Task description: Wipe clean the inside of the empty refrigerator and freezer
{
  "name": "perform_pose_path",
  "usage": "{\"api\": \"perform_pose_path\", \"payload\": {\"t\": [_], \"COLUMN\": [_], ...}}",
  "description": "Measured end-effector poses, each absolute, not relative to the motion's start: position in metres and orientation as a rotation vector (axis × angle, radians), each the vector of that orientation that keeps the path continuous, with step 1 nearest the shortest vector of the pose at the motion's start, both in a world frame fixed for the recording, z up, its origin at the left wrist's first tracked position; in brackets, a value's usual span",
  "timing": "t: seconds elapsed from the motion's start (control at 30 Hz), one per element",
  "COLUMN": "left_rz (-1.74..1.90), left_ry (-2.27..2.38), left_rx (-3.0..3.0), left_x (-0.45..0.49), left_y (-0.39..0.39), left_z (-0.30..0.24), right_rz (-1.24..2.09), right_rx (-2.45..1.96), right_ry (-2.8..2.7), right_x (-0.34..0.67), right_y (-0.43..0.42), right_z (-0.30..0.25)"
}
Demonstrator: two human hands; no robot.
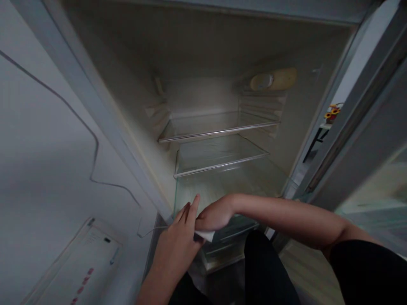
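white thin wipe, cloth or paper (205, 234), caught low between two bare hands at an open, pale-walled refrigerator (203, 95)

from where i stand, the wipe pokes out beneath the right hand (216, 214), close to the left thumb. the left hand (178, 237) has its fingers spread and straight, overlapping the right; the right hand bends at the wrist, its fingers hidden, so i can't tell whether they pinch the wipe.

just above the grip lies a wide, greenish glass panel (232, 180). to handle the wipe well there, i'd fold it into a flat pad, press lightly and evenly, mind the glass edge, and let the left hand brace rather than crowd the right.

counting: two hands, one wipe and one wide panel. above the grip, two clear glass shelves with shiny front rims (222, 131), and, higher to its right, one cream rounded fitting (274, 79). left of the grip, one thin grey wire (95, 146) and one white flat box with red marks (85, 262). below and right, one black-clad knee (257, 250) shows plainly.
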State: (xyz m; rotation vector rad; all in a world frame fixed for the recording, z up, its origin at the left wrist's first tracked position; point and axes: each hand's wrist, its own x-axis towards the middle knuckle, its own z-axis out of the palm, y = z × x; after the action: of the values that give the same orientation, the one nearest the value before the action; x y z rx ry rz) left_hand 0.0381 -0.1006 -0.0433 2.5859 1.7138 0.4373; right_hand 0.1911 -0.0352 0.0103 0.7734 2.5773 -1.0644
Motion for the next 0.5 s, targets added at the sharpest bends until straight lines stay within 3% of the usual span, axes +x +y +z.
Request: {"api": "perform_pose_path", "payload": {"t": [0.17, 0.4, 0.5], "left_rz": [0.381, 0.375, 0.366], "left_ry": [1.718, 1.724, 1.668], "left_rx": [2.569, 2.588, 2.654], "left_x": [0.037, 0.035, 0.029], "left_y": [-0.105, -0.100, -0.094], "left_z": [-0.037, -0.041, -0.045], "right_rz": [-0.741, -0.376, 0.188], "right_rx": [0.942, 1.856, 2.090], "right_ry": [2.647, 2.627, 2.783], "right_x": [0.249, 0.390, 0.448], "right_y": [-0.059, -0.091, -0.118], "right_z": [0.025, -0.014, -0.043]}}
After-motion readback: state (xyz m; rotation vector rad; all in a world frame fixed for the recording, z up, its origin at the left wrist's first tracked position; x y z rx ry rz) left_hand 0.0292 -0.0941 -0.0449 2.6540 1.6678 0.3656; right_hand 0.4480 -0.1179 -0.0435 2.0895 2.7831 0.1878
